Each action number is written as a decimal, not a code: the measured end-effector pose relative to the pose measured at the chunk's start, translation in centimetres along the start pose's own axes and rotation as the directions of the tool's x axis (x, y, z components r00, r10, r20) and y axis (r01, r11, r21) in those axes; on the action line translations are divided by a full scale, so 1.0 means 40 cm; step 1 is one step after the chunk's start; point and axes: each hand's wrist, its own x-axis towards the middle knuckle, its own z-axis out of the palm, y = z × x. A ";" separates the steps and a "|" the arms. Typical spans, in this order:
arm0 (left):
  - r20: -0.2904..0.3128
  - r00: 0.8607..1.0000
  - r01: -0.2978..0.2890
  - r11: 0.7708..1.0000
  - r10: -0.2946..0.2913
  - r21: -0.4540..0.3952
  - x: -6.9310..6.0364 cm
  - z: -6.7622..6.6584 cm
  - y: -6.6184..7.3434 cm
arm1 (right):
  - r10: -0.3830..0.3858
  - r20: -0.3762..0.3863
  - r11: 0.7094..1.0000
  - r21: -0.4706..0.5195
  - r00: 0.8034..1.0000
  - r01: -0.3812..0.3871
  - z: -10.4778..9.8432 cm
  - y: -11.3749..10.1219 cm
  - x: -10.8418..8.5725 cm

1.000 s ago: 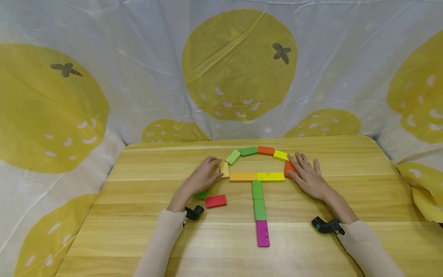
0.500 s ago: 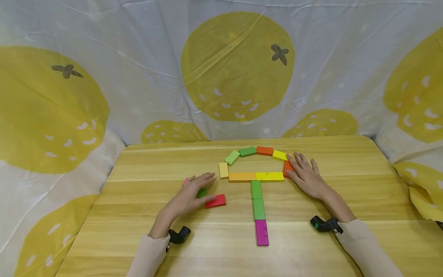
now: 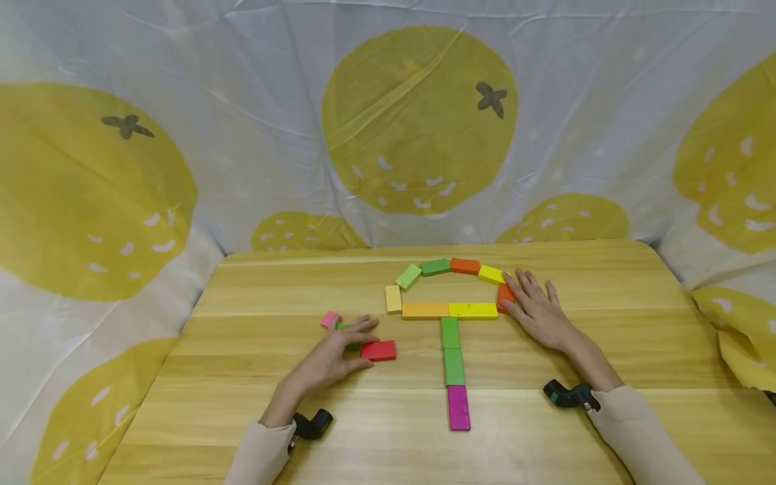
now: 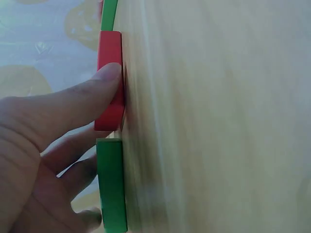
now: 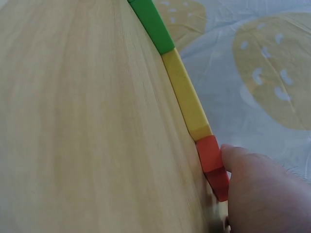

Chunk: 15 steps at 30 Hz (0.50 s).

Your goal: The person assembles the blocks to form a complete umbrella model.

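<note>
My left hand (image 3: 330,353) is at the red block (image 3: 382,350), thumb on its near side and fingers across the far side. In the left wrist view the thumb presses the red block (image 4: 109,53), and a green block (image 4: 111,184) lies beside it, close to the other fingers. On the right, my right hand (image 3: 539,313) rests with fairly straight fingers against the orange-red block (image 3: 504,296), one fingertip near the yellow block (image 3: 492,273). The right wrist view shows the thumb touching that orange-red block (image 5: 211,155); the other fingers are hidden there.
Several blocks form an arch, including a cream block (image 3: 393,299) and a green block (image 3: 435,267). Orange (image 3: 424,310) and yellow bars close its base. A stem runs nearer, ending in a purple block (image 3: 459,407). A pink block (image 3: 329,318) lies left on the wooden table (image 3: 206,404).
My left hand has left the cream block, moved back towards the near left, and closed its thumb and fingers about the red block. The right hand stays where it was.
</note>
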 end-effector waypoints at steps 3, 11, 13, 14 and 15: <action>-0.050 0.998 -0.024 1.000 0.023 -0.005 0.001 0.008 0.004 | 0.006 -0.001 1.000 -0.003 1.000 -0.006 0.002 0.003 -0.001; -0.118 0.992 -0.037 0.999 0.036 -0.003 0.004 0.031 0.032 | 0.008 0.002 1.000 -0.010 1.000 -0.008 0.002 0.003 0.002; -0.117 0.992 -0.043 0.999 0.040 -0.020 0.006 0.034 0.039 | 0.008 0.003 1.000 -0.010 1.000 -0.008 0.002 0.002 0.001; -0.116 0.992 -0.050 0.998 0.047 -0.028 0.007 0.036 0.042 | 0.008 0.004 1.000 -0.009 1.000 -0.008 0.002 0.001 0.001; -0.114 0.992 -0.053 0.998 0.049 -0.035 0.007 0.037 0.045 | 0.008 0.004 1.000 -0.010 1.000 -0.008 0.002 0.001 0.001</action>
